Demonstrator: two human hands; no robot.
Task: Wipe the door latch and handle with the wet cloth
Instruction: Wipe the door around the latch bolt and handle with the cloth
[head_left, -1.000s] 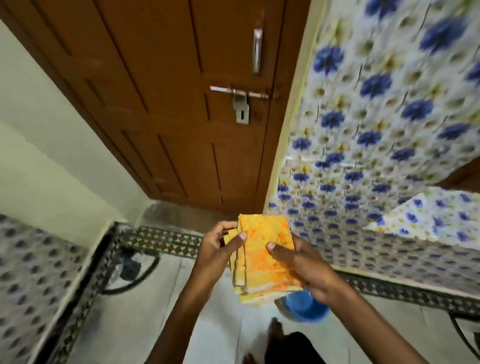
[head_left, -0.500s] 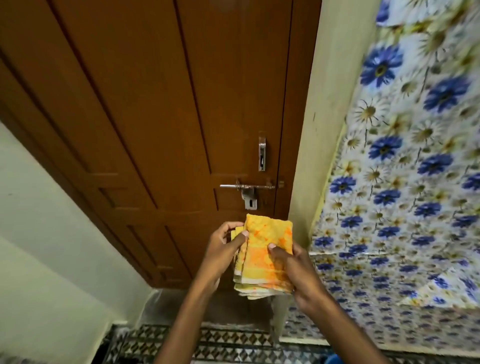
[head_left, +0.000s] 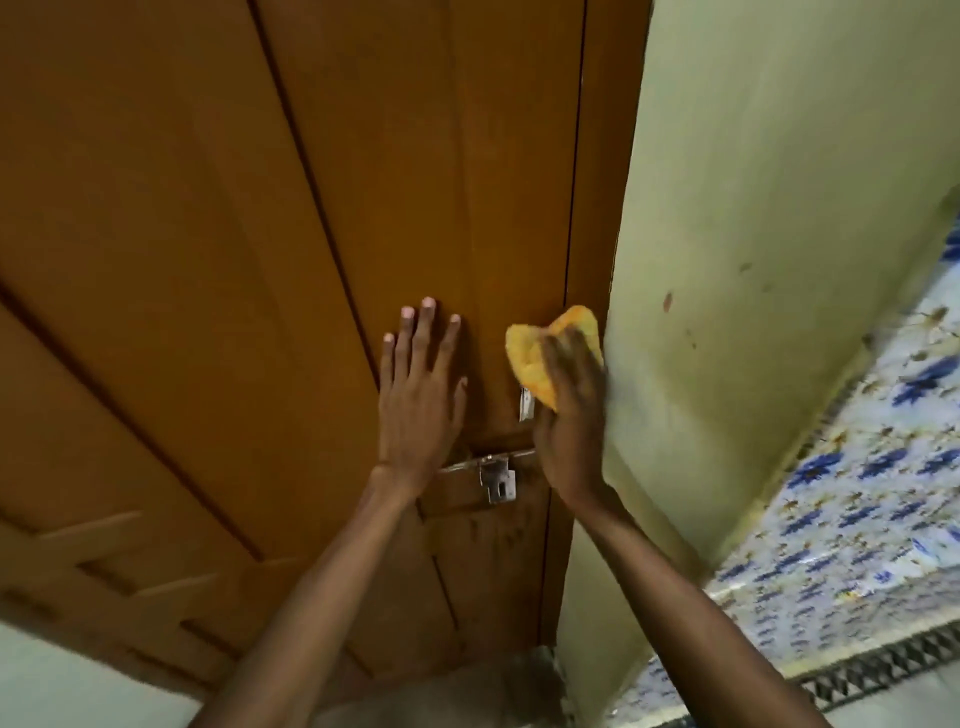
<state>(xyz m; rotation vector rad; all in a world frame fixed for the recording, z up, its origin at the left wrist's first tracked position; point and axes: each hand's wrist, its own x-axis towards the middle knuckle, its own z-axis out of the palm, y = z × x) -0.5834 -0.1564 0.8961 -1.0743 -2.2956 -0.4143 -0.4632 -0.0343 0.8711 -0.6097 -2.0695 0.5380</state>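
My right hand (head_left: 570, 415) grips a bunched yellow-orange cloth (head_left: 540, 353) and presses it onto the upper part of the metal door handle (head_left: 525, 405); only the handle's lower end shows below the cloth. Flat against the brown wooden door (head_left: 260, 260), fingers spread, rests my left hand (head_left: 418, 395), just left of the handle. The steel sliding latch (head_left: 493, 470) with its hanging hasp plate sits below both hands, uncovered and untouched.
A pale green wall edge (head_left: 727, 260) juts out right beside the door frame, close to my right hand. Blue-flowered tiles (head_left: 857, 509) cover the wall at the lower right. A stone threshold (head_left: 457, 691) lies at the door's foot.
Both hands held the folded cloth below the latch. Now my right hand alone has carried it up onto the handle, and my left hand has let go and lies on the door. The view is closer.
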